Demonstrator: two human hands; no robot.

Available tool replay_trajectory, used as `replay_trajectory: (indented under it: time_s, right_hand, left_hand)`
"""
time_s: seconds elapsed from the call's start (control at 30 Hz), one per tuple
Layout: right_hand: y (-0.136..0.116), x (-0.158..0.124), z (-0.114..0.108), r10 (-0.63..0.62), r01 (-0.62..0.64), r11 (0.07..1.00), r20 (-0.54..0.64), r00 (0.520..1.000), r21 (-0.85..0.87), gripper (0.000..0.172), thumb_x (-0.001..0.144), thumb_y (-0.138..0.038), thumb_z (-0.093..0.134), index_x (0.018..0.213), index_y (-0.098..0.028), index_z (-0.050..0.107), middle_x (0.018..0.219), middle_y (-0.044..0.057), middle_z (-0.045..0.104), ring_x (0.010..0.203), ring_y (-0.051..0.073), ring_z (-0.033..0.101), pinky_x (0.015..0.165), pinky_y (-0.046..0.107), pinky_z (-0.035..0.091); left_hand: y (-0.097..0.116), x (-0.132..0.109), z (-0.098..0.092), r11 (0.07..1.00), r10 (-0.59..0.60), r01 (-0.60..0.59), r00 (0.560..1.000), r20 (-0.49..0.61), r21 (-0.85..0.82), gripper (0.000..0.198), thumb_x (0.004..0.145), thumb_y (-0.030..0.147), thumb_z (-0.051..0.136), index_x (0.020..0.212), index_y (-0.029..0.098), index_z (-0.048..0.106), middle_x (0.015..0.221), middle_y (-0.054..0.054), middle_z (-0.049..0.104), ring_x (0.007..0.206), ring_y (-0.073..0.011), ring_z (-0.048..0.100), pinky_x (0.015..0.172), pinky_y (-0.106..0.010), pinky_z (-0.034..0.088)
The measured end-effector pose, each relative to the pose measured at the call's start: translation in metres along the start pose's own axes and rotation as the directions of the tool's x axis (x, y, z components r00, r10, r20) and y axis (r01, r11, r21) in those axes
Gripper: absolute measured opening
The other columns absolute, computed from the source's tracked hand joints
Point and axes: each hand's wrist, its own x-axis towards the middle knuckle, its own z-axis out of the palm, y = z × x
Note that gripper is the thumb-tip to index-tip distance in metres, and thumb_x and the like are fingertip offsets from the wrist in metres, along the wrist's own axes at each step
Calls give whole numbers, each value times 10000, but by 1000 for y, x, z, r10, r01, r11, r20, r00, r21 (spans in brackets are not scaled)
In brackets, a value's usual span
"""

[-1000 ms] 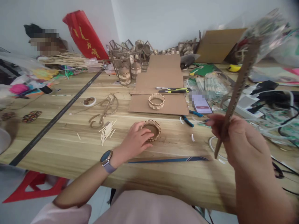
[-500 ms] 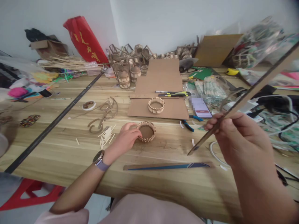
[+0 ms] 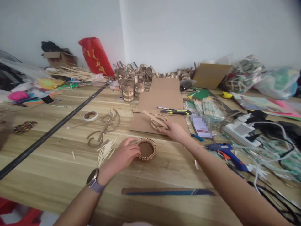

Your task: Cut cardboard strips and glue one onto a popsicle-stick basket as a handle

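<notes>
My left hand (image 3: 123,155) rests on the table with its fingers curled against the left side of a small round stick basket (image 3: 146,149). My right hand (image 3: 174,131) reaches forward over a flat cardboard sheet (image 3: 160,103). It grips a thin cardboard strip (image 3: 153,117) that lies across an open ring of sticks (image 3: 158,121) on that sheet. A bundle of short loose sticks (image 3: 104,151) lies just left of my left hand.
A long blue-edged cardboard strip (image 3: 168,191) lies near the front edge. A blue glue gun (image 3: 225,151), power strip (image 3: 241,131), cables, phone (image 3: 201,126) and utility knives (image 3: 175,110) crowd the right. Finished stick baskets (image 3: 131,83) stand at the back. A black rail (image 3: 54,130) runs diagonally on the left.
My right hand has gone from holding the strip up near my face to stretching forward and laying it across the stick ring. The view has tilted up; my left hand stays at the basket.
</notes>
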Motion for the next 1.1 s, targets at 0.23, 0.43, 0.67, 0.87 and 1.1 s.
replay_trajectory:
  time_s: [0.23,0.43,0.67,0.87,1.1]
  right_hand:
    - [21,1,-21,-18,13,992,-39,999,-129,234,870,-259,542,998,-209,732,969,92,736,920,239,659,802,308,480]
    - [23,-22,-40,40,-46,986,-41,998,-160,327,941,-340,421,870,-202,709,843,95,714,817,242,649,748,337,482]
    - [12,-70,-26,61,-43,992,151,987,-120,287,908,-459,545,884,-215,694,793,50,722,690,197,657,614,278,456]
    - [24,-97,-13,-30,54,992,201,979,-117,174,849,-199,559,921,-211,717,952,89,730,853,224,680,747,301,496]
    - [36,-94,-10,-210,216,976,210,955,-3,282,881,-173,495,1000,-235,743,1037,96,731,1020,242,672,898,347,518]
  left_hand:
    - [-12,-13,-3,996,-39,46,995,-90,79,380,868,11,470,1077,190,733,1251,-84,690,1305,-300,488,1035,-551,494]
    - [10,-6,5,998,26,-19,993,-113,60,206,965,210,558,1103,180,708,1158,-65,725,1240,-300,544,1063,-527,468]
    - [17,-5,16,989,22,-15,999,-45,146,203,890,232,704,1087,189,688,1035,-50,751,1124,-290,603,1058,-529,446]
    - [11,-4,21,979,29,8,984,-173,205,164,886,59,620,897,190,719,842,-31,734,1008,-253,631,1042,-518,430]
    - [3,-6,16,975,-46,81,984,-169,206,147,875,72,644,916,182,732,887,-31,751,1046,-279,628,1015,-523,445]
